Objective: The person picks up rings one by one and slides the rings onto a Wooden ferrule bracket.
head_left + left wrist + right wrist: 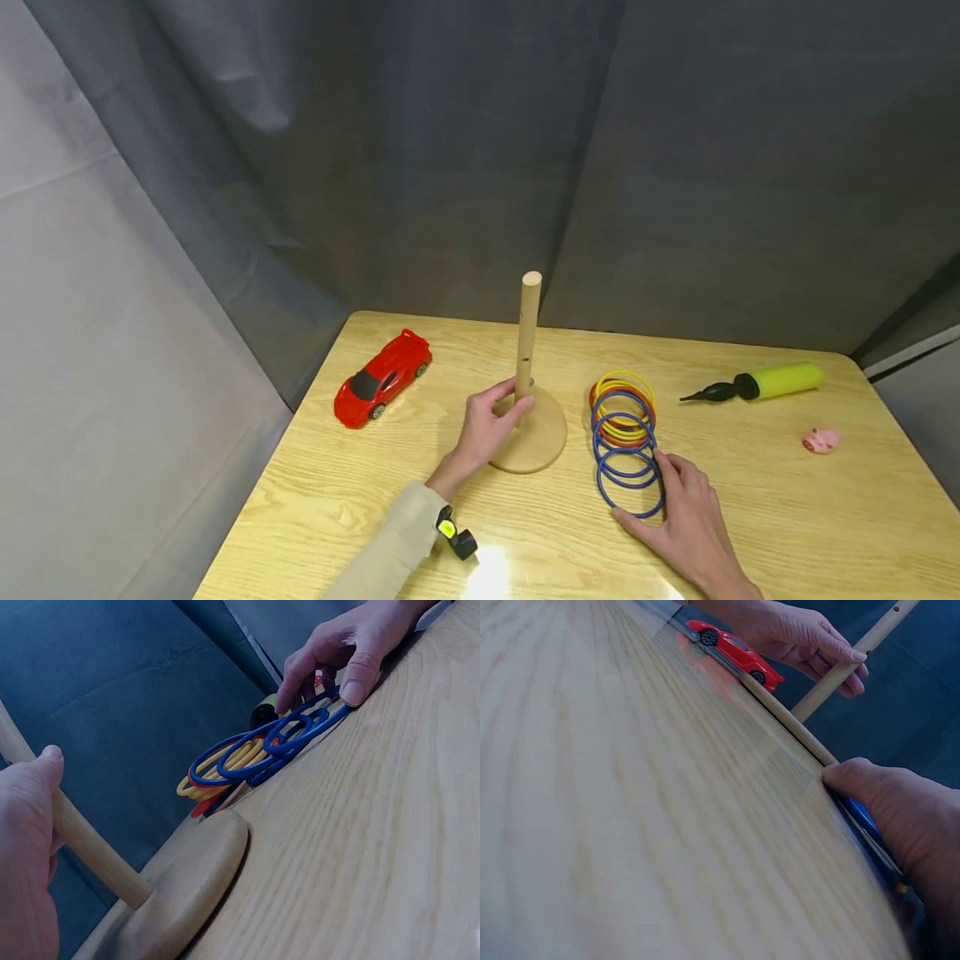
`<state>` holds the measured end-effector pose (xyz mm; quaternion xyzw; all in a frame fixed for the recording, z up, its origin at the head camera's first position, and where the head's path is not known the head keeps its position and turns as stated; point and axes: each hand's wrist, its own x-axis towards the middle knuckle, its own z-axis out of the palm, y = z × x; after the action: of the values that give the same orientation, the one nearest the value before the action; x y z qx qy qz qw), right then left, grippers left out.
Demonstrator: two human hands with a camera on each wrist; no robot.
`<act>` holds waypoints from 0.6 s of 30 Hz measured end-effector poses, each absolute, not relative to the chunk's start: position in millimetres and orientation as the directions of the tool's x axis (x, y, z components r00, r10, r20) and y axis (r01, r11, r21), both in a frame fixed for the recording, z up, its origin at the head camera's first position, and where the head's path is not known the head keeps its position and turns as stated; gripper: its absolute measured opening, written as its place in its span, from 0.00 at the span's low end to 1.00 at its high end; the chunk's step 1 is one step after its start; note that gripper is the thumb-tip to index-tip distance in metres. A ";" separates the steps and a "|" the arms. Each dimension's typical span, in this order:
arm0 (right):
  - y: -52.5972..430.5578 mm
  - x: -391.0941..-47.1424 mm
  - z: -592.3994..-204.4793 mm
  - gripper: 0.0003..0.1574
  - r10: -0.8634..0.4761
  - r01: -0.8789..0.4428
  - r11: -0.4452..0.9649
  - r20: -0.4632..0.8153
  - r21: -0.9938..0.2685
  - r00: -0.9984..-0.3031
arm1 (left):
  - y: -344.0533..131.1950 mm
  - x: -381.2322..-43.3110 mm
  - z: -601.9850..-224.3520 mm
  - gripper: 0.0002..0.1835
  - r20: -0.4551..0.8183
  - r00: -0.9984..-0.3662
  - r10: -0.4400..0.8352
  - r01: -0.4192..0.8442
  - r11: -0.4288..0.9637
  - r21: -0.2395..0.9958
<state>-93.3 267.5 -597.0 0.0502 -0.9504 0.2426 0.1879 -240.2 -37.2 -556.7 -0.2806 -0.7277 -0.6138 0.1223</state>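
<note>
In the head view a wooden post (527,333) stands upright on a round wooden base (551,437). My left hand (483,421) grips the post low down, thumb on the near side. To the right lies an overlapping row of thin rings, with yellow rings (622,373) and red ones at the far end and several blue ones nearer. My right hand (693,521) holds the nearest blue ring (637,517) between thumb and fingers at its edge. The left wrist view shows that thumb on the blue ring (307,742), close to the tabletop.
A red toy car (384,379) sits left of the post. Farther right lie a yellow-green pump (786,381) with a black nozzle and a small pink pig's head (822,441). Behind the wooden table (300,517) hangs a dark curtain (450,167).
</note>
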 end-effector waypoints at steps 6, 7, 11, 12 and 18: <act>268.2 -94.1 -594.9 0.74 0.010 -0.172 0.873 0.370 -0.456 -0.929 | -42.0 -241.1 -553.0 0.16 0.487 -0.838 0.248 0.520 0.090 0.849; 268.2 -94.3 -594.2 0.74 0.011 -0.171 0.874 0.371 -0.456 -0.928 | -43.7 -241.1 -553.3 0.16 0.485 -0.839 0.245 0.517 0.084 0.852; 268.8 -96.2 -591.7 0.73 0.017 -0.172 0.874 0.381 -0.455 -0.924 | -48.0 -241.7 -552.8 0.14 0.476 -0.848 0.234 0.500 0.052 0.865; 268.7 -96.5 -591.3 0.72 0.019 -0.169 0.873 0.380 -0.457 -0.925 | -48.2 -241.9 -552.2 0.14 0.473 -0.849 0.234 0.495 0.041 0.868; 265.6 -95.3 -591.8 0.68 0.037 -0.145 0.877 0.367 -0.457 -0.930 | -46.3 -240.7 -550.4 0.13 0.465 -0.857 0.220 0.477 0.000 0.879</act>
<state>-95.3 265.6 -591.8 0.0285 -0.9509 0.2460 0.1855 -240.7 -46.3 -550.4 -0.2486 -0.7005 -0.6619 0.0971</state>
